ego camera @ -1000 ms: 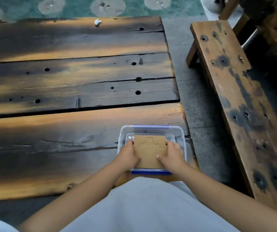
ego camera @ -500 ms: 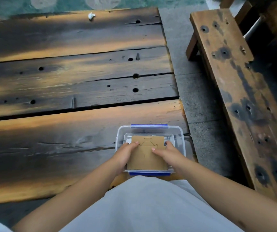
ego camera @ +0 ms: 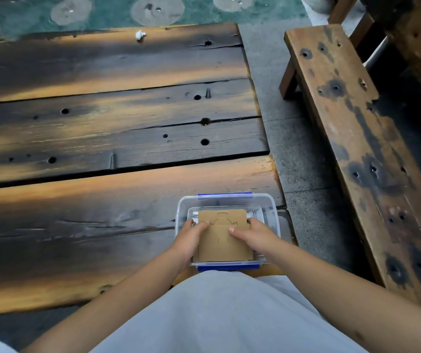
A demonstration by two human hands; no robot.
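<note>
A clear plastic box (ego camera: 226, 200) with blue clips stands at the near right corner of the dark plank table (ego camera: 102, 200). Inside it lie flat brown cardboard sheets (ego camera: 223, 244) with cut outlines. My left hand (ego camera: 190, 238) grips the stack's left edge, thumb on top. My right hand (ego camera: 254, 235) grips the right edge, thumb lying across the top sheet. The top sheet sits a little nearer to me than the one beneath it.
A long wooden bench (ego camera: 357, 149) with dark knots runs along the right, across a strip of grey paving (ego camera: 296, 161). A small white crumpled scrap (ego camera: 140, 34) lies near the table's far edge. My light-grey clothing (ego camera: 217, 314) fills the foreground.
My head view shifted slightly. Both hands slid a bit on the cardboard and the top sheet moved toward me, uncovering the far edge of a sheet under it.
</note>
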